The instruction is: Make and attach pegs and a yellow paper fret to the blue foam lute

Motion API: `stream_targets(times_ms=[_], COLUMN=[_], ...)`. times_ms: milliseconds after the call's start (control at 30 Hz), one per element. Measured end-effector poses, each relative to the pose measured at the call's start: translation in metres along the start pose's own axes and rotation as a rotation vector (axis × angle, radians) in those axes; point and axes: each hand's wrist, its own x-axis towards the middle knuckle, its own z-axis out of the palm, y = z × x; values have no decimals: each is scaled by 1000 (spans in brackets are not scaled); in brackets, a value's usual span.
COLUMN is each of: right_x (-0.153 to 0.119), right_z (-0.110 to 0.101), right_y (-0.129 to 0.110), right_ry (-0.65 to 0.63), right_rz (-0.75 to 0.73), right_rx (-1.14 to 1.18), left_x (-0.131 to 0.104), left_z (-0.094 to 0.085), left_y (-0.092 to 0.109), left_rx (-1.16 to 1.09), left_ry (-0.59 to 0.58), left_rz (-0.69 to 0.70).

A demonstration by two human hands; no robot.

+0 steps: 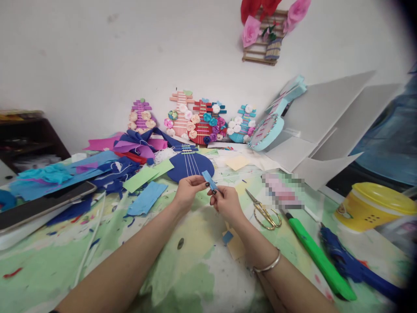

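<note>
Between my two hands is a narrow strip of blue paper (208, 178), raised a little above the table. My left hand (189, 191) pinches its upper part with thumb and finger. Lower down, the fingers of my right hand (227, 203) close on the same strip. Just behind them lies a dark blue lute-shaped craft piece (192, 166) with white strings. A larger blue sheet (148, 199) and light green sheets (143, 178) rest left of my left hand. Gold-handled scissors (263, 213) lie to the right, blades slightly apart. Under my right wrist sits a small blue scrap (227, 237).
At right are a green utility knife (319, 256), a blue glue gun (352, 261) and a yellow-lidded tub (374, 206). A phone (48, 204) lies at left beside crumpled coloured paper (45, 169). Several decorated lutes (202, 124) lean against the wall, near white boards (329, 113).
</note>
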Motion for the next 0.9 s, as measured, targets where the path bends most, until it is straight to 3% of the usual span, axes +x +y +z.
stream_targets(times_ms=[300, 467, 733, 900], right_x=[-9, -10, -7, -7], right_z=[1, -3, 7, 7], right_y=[-19, -23, -14, -10], right_ry=[-194, -304, -244, -282], right_rz=[204, 308, 107, 43], right_rx=[454, 588, 470, 234], left_x=[-6, -8, -6, -9], left_z=[6, 7, 6, 5], left_y=[3, 6, 9, 11], left_rx=[-170, -201, -290, -294], left_ry=[-88, -147, -86, -134], left_rz=[-59, -93, -94, -124])
